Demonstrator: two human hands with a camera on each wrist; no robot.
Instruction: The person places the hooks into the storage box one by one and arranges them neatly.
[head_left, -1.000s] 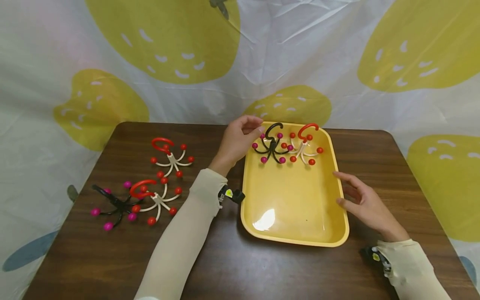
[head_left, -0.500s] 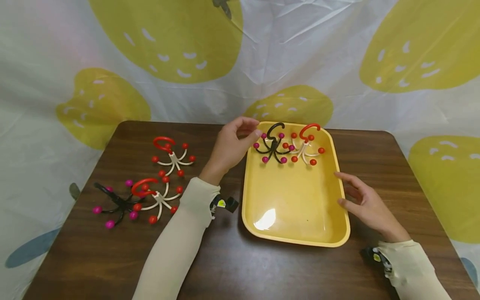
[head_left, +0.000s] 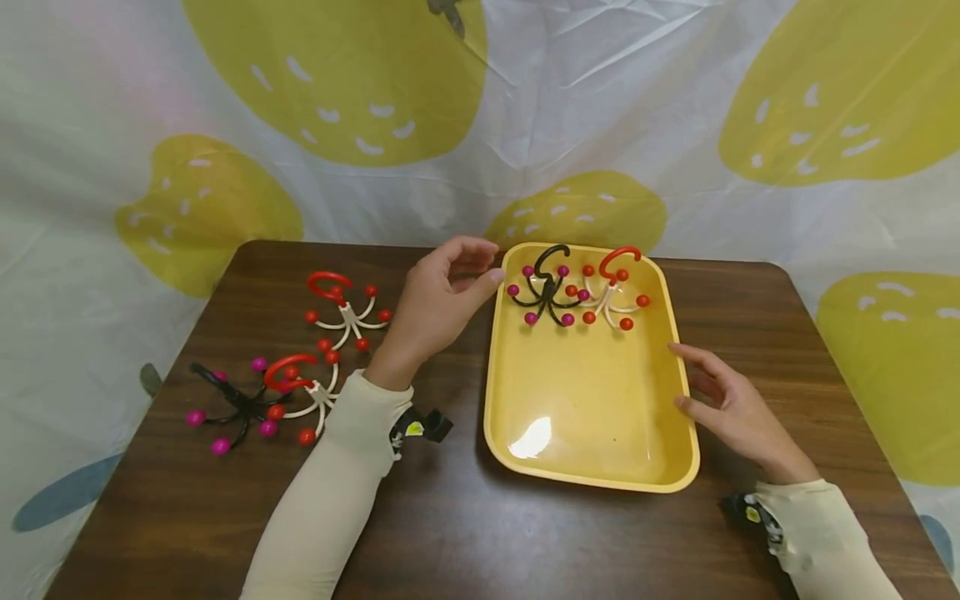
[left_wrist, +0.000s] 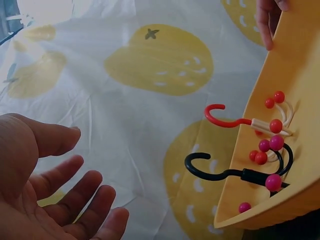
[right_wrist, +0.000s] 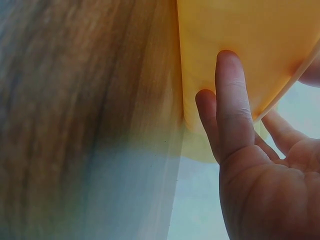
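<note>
My left hand (head_left: 442, 302), fingers relaxed and apart, is over the table just left of the yellow tray (head_left: 491, 392) and holds nothing. My right hand (head_left: 738, 412) touches the tray's right side, its fingers (right_wrist: 232, 95) against the outer wall. Inside the tray's far end are two multi-arm hanging hooks: a black hook with magenta balls (head_left: 548, 292) and, right of it, a white hook with a red top and red balls (head_left: 611, 292). Both also show in the left wrist view, where the red top (left_wrist: 222, 120) and black top (left_wrist: 212, 173) extend past the rim.
On the left of the wooden table (head_left: 480, 542) lie a far red-and-white hook (head_left: 347, 317), a nearer red-and-white hook (head_left: 317, 390) partly behind my left sleeve, and a black hook with magenta balls (head_left: 242, 404). A fruit-print cloth (head_left: 405, 200) hangs behind the table.
My left hand has moved left, away from the black hook in the tray, and its sleeve now covers part of the nearer red-and-white hook. My right hand stays at the tray's side.
</note>
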